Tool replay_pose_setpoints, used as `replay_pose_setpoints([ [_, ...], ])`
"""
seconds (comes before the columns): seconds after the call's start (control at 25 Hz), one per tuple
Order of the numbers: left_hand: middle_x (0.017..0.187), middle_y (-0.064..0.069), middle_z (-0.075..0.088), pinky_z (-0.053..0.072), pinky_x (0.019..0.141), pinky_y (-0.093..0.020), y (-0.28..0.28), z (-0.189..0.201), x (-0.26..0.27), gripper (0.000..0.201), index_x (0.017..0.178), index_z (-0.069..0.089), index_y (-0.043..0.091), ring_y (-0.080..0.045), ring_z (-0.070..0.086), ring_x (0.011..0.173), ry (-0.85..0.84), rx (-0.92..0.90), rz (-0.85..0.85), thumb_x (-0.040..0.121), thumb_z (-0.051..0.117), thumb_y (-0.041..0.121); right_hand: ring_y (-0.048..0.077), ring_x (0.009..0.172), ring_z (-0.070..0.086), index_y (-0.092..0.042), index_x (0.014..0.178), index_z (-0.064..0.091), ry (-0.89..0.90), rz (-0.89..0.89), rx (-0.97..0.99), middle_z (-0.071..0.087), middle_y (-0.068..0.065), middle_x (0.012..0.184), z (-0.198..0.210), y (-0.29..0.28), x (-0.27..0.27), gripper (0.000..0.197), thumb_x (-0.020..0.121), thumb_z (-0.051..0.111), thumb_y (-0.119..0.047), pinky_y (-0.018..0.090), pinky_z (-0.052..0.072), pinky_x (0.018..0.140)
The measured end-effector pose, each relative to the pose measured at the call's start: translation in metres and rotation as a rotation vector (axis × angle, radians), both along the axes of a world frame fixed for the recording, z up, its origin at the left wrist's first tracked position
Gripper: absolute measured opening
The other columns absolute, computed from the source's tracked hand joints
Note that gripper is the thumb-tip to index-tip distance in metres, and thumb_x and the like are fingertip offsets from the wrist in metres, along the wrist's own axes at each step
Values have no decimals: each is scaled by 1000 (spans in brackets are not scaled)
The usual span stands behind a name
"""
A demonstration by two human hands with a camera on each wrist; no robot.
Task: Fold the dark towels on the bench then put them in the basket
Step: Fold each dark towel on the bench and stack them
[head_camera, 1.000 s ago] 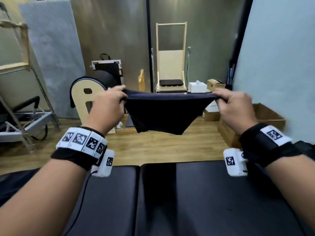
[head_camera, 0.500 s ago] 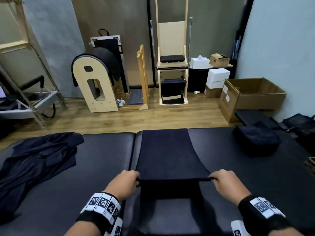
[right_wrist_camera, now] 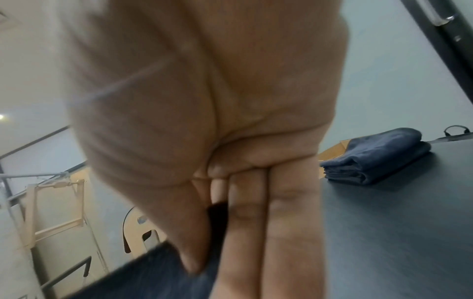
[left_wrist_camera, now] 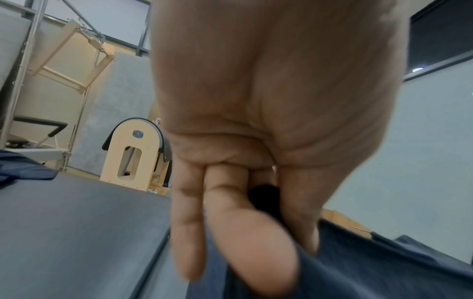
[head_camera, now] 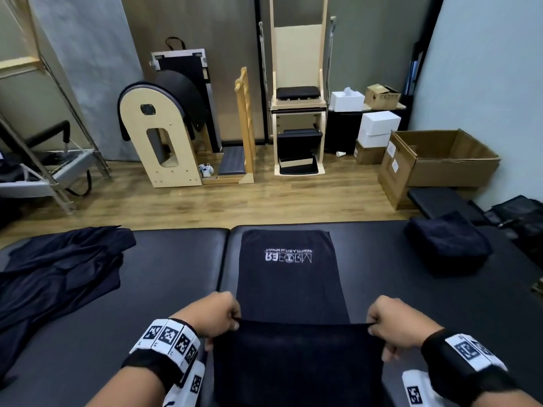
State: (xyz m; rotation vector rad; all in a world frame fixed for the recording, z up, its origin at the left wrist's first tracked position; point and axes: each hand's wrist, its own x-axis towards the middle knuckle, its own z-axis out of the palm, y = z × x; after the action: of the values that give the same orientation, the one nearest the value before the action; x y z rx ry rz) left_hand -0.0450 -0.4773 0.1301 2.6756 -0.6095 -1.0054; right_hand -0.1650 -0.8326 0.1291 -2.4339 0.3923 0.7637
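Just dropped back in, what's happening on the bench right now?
A person is folding a dark towel with white lettering laid flat across the black padded bench. The left hand and right hand each pinch a corner of its near edge, lifted above the part lying flat. A folded dark towel sits at the bench's far right, and a loose heap of dark cloth waits on the left. No basket is in view.

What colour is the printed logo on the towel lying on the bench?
White, on the dark navy towel; the head view shows it best.
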Motion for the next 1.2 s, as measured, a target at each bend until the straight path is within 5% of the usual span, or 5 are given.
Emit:
replay_pose_setpoints([
  [0.16,73,-5,69,61,63,-38,-11,-1,80,13,80,68,20,-20,67,47,-173,-39,29,90,60,21,15,47,70,-13,80,66,-228,-73,-89,70,8,54,3,-10,71,14,91,59,-10,28,59,53],
  [0.36,90,-6,66,51,71,-33,-33,-17,181,10,87,70,27,-28,64,88,-324,-11,5,87,60,23,8,45,68,-17,74,70,-328,-136,-178,71,2,59,0,-24,160,17,89,64,-10,22,55,61],
  [0.52,88,-8,68,55,74,-38,-57,-40,252,10,87,68,19,-33,65,89,-380,-7,23,88,63,28,7,46,68,-20,77,65,-390,-228,-191,72,1,71,-20,-39,222,17,90,61,-9,27,58,68],
  [1.0,101,-16,68,53,80,-39,-102,-149,354,13,89,64,12,-37,64,100,-268,173,-70,84,67,23,36,103,66,-23,103,72,-177,-88,-302,71,11,108,-148,-74,345,16,89,64,-21,37,53,85],
  [1.2,107,-11,69,55,83,-40,-100,-160,367,37,108,62,17,-34,64,102,-201,170,-55,74,76,24,34,101,66,-29,110,58,-128,-78,-242,68,8,110,-165,-77,347,28,85,66,-19,40,55,86],
])
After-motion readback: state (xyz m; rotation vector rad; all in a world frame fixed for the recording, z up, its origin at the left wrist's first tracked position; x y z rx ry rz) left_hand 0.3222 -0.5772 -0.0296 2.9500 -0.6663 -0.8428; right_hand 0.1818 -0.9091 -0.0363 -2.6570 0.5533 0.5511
